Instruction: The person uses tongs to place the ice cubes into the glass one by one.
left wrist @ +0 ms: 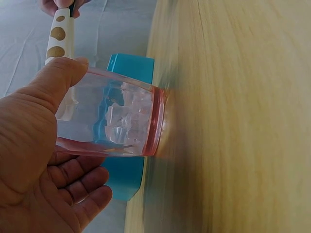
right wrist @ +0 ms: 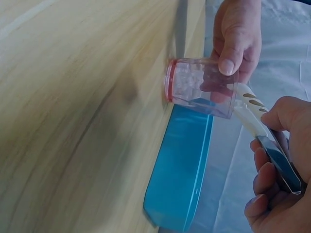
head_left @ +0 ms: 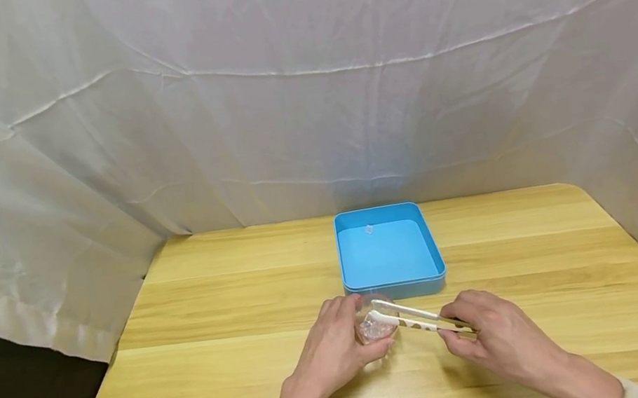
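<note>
My left hand (head_left: 331, 346) grips a clear cup (left wrist: 85, 124) with a pinkish base, thumb on one side and fingers on the other. Several clear, ice-like pieces (left wrist: 121, 119) lie in the bottom of the cup, which stands upright on the table. In my right hand (head_left: 499, 334) is a pair of tongs (head_left: 416, 326), white with brown spots at the front and metal toward the grip. The tong tips reach in at the cup's mouth, slightly apart, above the pieces; nothing shows between them.
Just beyond the cup sits a shallow blue box (head_left: 389, 254), open at the top, with one small clear piece (head_left: 368, 229) near its back wall. The wooden table (head_left: 225, 358) ends at a pale cloth (head_left: 292, 118) hanging behind and at the sides.
</note>
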Demonstrator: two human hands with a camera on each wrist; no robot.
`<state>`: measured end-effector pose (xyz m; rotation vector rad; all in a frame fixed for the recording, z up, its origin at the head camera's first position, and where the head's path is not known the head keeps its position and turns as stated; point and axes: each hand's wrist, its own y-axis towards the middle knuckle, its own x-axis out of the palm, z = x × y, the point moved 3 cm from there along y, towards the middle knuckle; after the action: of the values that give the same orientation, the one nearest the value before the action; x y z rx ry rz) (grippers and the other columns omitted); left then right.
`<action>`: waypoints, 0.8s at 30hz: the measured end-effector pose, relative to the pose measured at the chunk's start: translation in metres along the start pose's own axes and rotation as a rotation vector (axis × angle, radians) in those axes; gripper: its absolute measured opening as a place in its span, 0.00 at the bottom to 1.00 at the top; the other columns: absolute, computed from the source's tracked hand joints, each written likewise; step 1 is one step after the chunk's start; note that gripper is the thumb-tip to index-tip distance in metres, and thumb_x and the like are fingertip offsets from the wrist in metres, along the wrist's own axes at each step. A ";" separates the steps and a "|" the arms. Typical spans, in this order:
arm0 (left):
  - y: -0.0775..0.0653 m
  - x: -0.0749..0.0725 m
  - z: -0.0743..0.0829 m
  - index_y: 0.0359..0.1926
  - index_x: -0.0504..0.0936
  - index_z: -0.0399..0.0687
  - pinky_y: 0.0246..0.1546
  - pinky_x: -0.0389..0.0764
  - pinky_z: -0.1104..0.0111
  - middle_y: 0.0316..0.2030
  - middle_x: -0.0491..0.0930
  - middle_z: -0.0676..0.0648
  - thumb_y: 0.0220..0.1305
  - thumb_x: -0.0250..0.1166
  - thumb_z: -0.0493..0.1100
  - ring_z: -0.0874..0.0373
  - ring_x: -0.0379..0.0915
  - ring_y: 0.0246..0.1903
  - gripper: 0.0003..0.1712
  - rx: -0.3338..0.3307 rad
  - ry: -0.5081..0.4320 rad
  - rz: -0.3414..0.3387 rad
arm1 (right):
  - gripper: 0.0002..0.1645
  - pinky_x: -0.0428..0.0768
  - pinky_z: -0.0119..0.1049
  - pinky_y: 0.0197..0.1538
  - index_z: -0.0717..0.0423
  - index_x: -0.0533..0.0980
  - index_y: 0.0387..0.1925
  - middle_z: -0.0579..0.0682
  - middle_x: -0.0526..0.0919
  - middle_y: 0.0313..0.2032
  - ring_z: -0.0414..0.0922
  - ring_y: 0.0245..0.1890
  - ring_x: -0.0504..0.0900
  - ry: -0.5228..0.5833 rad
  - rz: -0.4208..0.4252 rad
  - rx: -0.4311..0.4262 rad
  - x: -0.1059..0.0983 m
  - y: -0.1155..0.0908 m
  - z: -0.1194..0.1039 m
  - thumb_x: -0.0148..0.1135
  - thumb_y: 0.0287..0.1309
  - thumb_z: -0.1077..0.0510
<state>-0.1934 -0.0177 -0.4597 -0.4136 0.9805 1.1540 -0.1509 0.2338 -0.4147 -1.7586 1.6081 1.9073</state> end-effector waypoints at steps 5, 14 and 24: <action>0.000 0.000 0.000 0.62 0.78 0.44 0.50 0.82 0.64 0.50 0.82 0.49 0.57 0.79 0.63 0.57 0.74 0.52 0.40 0.003 0.000 0.005 | 0.14 0.74 0.20 0.31 0.47 0.84 0.34 0.34 0.79 0.30 0.28 0.29 0.72 0.008 0.009 0.032 -0.004 0.003 0.003 0.79 0.44 0.63; -0.001 0.000 -0.001 0.64 0.77 0.43 0.57 0.82 0.59 0.54 0.82 0.48 0.56 0.80 0.62 0.55 0.75 0.55 0.43 -0.013 -0.008 -0.003 | 0.11 0.74 0.24 0.27 0.52 0.84 0.34 0.37 0.78 0.28 0.30 0.27 0.71 -0.025 0.041 0.086 -0.009 0.017 0.017 0.78 0.46 0.63; -0.001 0.001 0.000 0.65 0.76 0.42 0.59 0.83 0.59 0.56 0.82 0.48 0.55 0.80 0.62 0.55 0.75 0.57 0.45 -0.010 -0.001 -0.001 | 0.08 0.78 0.36 0.30 0.61 0.87 0.40 0.48 0.84 0.31 0.38 0.27 0.73 -0.065 -0.081 0.305 -0.001 0.041 0.041 0.72 0.60 0.61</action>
<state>-0.1927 -0.0173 -0.4607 -0.4213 0.9738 1.1590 -0.2049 0.2454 -0.3980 -1.5940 1.6724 1.5682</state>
